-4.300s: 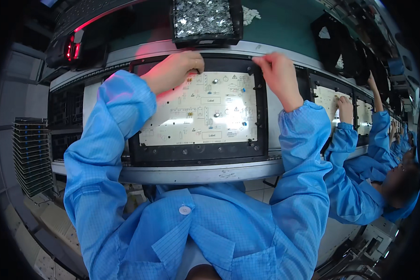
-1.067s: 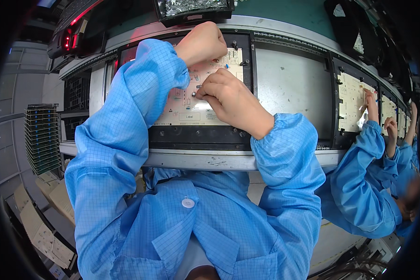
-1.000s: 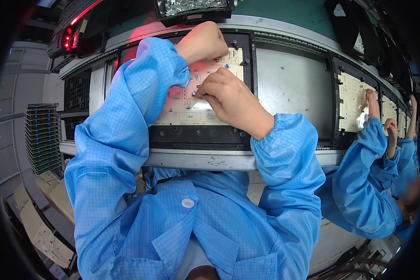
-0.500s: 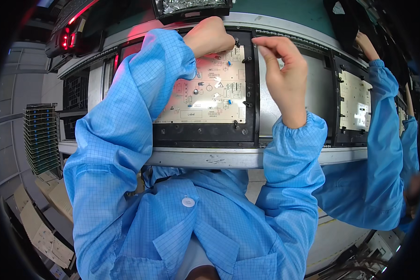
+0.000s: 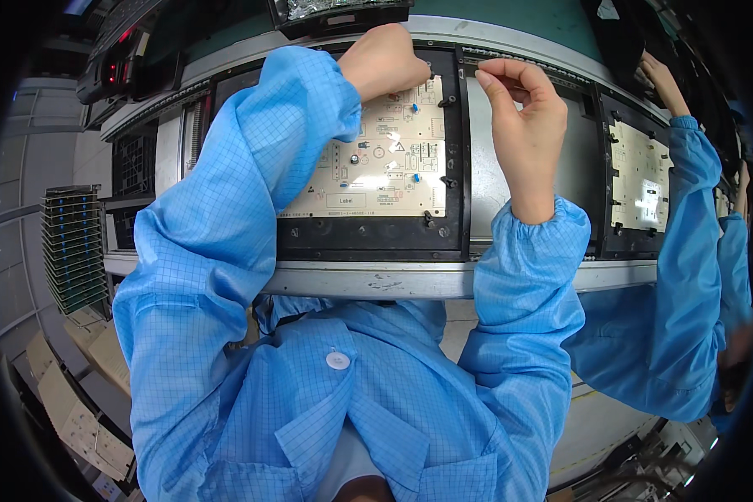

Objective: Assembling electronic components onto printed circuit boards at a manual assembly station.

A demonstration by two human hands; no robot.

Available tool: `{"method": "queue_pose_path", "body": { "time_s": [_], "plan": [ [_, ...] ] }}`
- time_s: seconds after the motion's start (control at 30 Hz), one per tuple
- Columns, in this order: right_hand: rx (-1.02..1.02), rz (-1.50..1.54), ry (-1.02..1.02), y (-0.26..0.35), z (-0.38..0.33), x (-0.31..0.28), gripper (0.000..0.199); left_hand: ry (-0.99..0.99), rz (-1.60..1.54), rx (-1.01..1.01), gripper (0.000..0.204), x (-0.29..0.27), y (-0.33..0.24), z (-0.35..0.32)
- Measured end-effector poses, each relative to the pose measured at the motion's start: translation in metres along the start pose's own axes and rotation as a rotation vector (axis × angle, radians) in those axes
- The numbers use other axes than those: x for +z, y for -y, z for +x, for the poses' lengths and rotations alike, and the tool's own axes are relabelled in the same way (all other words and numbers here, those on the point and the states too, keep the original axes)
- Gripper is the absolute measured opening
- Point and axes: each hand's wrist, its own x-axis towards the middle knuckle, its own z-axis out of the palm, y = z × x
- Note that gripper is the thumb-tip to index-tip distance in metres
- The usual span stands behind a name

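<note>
Right hand (image 5: pixel 531 117) drawn off the circuit board (image 5: pixel 397 171) and held beside its black frame (image 5: pixel 368 238)

About a second earlier, the right hand is bent over the board at a small cylindrical component (image 5: pixel 355 158); now it is raised past the frame's right side, above a grey metal plate (image 5: pixel 489 167). The left hand (image 5: pixel 389 63) is shifted slightly rightward, to the board's far right corner. At the right, a co-worker's hand (image 5: pixel 661 84) is lifted from a second board (image 5: pixel 640 176) toward a black bin (image 5: pixel 619 42).

The circuit board is seated flat in the black frame, directly before the person, its left part hidden by the left sleeve. The cylindrical component is seen upright on it, and two blue components (image 5: pixel 415 109) are set near its right side.

On the right, thumb and forefinger are brought close together; whether anything tiny is pinched cannot be made out. On the left, the fingers are curled and their tips hidden, so the state of that grip cannot be determined.

The step in hand is judged to be the handling of small parts at the board by both hands. Next, a precise fingertip approach to one spot seems called for, with the seated components left undisturbed.
</note>
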Motion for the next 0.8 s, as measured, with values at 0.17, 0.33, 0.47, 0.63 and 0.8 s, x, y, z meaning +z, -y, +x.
{"method": "queue_pose_path", "body": {
  "time_s": [0.17, 0.33, 0.47, 0.63, 0.8],
  "plan": [
    [0.197, 0.025, 0.027, -0.006, 0.002, -0.001, 0.013, -0.027, 0.101, 0.131, 0.026, 0.012, -0.009, -0.006],
    [0.285, 0.0, 0.137, -0.019, 0.005, 0.004, 0.016, -0.024, 0.09, 0.166, 0.021, 0.006, 0.002, -0.008],
    [0.214, -0.083, 0.203, -0.026, 0.011, 0.02, 0.016, -0.037, 0.139, 0.187, 0.017, 0.001, 0.026, -0.024],
    [0.195, -0.231, 0.252, -0.027, 0.021, 0.036, 0.024, -0.11, 0.237, 0.345, 0.02, 0.015, 0.039, -0.031],
    [0.193, -0.372, 0.175, -0.026, 0.025, 0.052, 0.037, -0.13, 0.211, 0.34, 0.016, 0.015, 0.046, -0.032]
  ]
}}
